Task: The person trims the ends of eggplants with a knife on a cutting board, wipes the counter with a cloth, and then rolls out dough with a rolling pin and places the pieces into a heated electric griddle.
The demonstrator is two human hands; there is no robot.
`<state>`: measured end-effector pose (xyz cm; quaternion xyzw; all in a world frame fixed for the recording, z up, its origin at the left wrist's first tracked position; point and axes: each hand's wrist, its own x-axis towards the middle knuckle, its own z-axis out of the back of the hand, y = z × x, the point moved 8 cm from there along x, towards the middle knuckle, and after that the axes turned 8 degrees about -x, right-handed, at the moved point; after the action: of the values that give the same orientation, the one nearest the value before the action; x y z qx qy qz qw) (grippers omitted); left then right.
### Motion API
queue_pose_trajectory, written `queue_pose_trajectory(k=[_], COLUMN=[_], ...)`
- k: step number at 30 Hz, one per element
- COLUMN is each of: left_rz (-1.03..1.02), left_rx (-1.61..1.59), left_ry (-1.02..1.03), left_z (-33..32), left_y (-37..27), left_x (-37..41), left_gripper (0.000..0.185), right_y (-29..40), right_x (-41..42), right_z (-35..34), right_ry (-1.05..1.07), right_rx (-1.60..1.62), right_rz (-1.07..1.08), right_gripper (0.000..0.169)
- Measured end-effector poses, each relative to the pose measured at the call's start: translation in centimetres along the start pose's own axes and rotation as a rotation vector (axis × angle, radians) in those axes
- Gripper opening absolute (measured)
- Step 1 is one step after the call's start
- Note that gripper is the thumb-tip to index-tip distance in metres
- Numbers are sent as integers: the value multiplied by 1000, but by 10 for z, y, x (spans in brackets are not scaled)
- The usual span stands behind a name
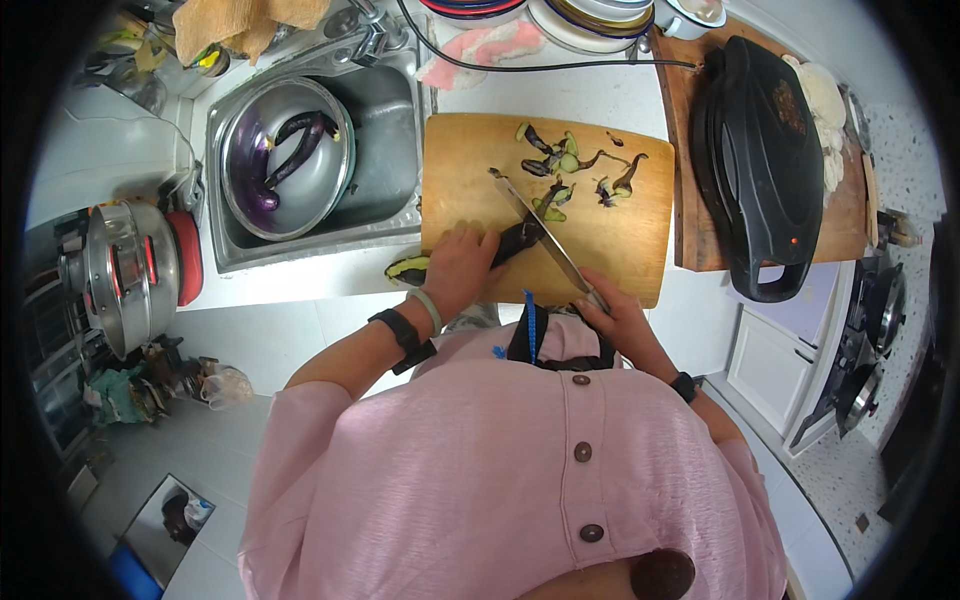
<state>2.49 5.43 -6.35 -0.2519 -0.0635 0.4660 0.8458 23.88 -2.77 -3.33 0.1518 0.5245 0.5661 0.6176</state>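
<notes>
My right hand point(619, 313) grips the handle of a kitchen knife point(553, 241), whose blade slants across the dark end of a long eggplant point(517, 241). My left hand point(463, 264) presses that eggplant onto the wooden cutting board point(457, 154). Past the board's left edge juts a dark length with a pale green cut face point(409, 268); my hand hides whether it belongs to the same eggplant. Stem ends and green-fleshed trimmings point(559, 157) lie scattered over the board's upper right, some right beside the blade.
Left of the board, a metal bowl point(315, 199) with whole purple eggplants point(300, 154) rests in the steel sink point(390, 142). At right, a black electric griddle point(765, 157) with a lit red light sits on a wooden board point(844, 225). Its cord point(540, 69) crosses behind, near stacked dishes point(600, 22).
</notes>
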Motion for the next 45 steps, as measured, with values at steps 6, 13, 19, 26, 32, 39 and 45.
queue_pose_trajectory(k=[6, 13, 19, 26, 32, 39, 45], left_rz=[8, 2, 7, 31, 21, 41, 252], left_rx=[-25, -66, -100, -74, -80, -127, -552], left_ry=[22, 53, 74, 120, 94, 84, 161], left_z=[-1, -3, -6, -13, -12, -4, 19], left_y=[2, 7, 11, 12, 13, 16, 57], left_x=[4, 6, 8, 8, 8, 9, 1], left_gripper=[42, 41, 41, 41, 35, 39, 38], right_y=[23, 29, 29, 31, 16, 2, 7], right_x=[-3, -2, 2, 13, 41, 76, 67], right_z=[0, -4, -11, -17, -24, -22, 6], right_ry=[-7, -19, -14, 34, 68, -40, -16], right_rx=[-160, -229, -359, -413, -425, -285, 39], right_rz=[30, 36, -2, -45, -74, 135, -125], right_gripper=[47, 44, 23, 21, 25, 27, 22])
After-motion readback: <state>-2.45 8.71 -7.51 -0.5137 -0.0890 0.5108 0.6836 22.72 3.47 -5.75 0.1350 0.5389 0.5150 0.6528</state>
